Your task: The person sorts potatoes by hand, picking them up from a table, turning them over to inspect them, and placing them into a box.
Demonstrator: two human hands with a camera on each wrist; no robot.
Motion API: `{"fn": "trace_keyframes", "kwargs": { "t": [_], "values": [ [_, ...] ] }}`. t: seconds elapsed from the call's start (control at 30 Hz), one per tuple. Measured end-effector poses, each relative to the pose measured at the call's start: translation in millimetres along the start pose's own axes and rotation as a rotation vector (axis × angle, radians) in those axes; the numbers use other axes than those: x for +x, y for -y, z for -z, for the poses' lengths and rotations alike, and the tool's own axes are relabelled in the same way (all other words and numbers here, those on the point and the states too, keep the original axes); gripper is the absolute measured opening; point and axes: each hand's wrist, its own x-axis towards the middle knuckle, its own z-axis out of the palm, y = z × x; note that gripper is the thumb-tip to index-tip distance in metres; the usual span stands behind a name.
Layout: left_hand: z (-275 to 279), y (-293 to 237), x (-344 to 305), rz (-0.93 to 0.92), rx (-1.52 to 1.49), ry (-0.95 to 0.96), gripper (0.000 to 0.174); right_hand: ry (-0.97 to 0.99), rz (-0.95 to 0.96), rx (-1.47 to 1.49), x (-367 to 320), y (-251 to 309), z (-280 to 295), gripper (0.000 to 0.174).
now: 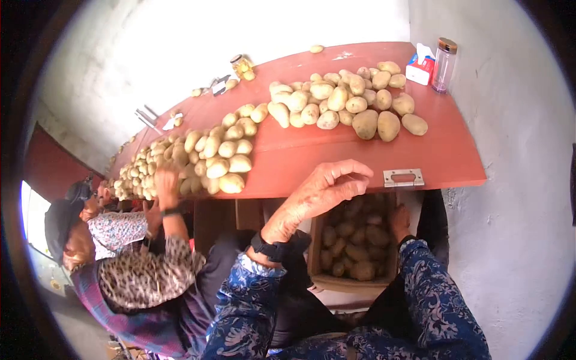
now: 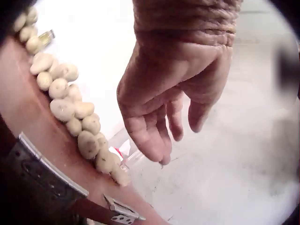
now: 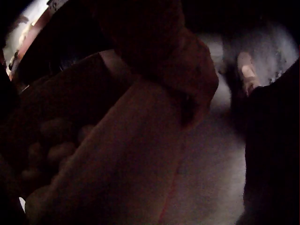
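left hand hanging loose, empty, right hand at box of rounded potatoes, grip unclear, right wrist view showing outer wall

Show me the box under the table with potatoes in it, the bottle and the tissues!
Box [image 1: 354, 283]: head view, on its near rim.
Bottle [image 1: 443, 69]: head view, middle of its clear side.
Tissues [image 1: 425, 52]: head view, the white part sticking up.

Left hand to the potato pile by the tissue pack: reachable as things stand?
Probably yes. The left hand looks empty by the table's near edge, and only bare red tabletop shows between it and the pile.
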Motion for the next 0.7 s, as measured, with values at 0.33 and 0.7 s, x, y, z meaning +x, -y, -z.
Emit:
{"fn": "trace_keyframes", "kwargs": {
  "t": [0.33,0.7],
  "values": [
    [36.9,82.2,6.9,0.164,-1.078,-0.678,0.022,0.072,-0.002,-0.107,-8.5,1.2,21.2,0.020],
    [60.5,84.4,-9.1,0.103,-1.159,-0.899,0.026,0.013,0.025,-0.181,-8.6,29.8,68.7,0.015]
  ]
}}
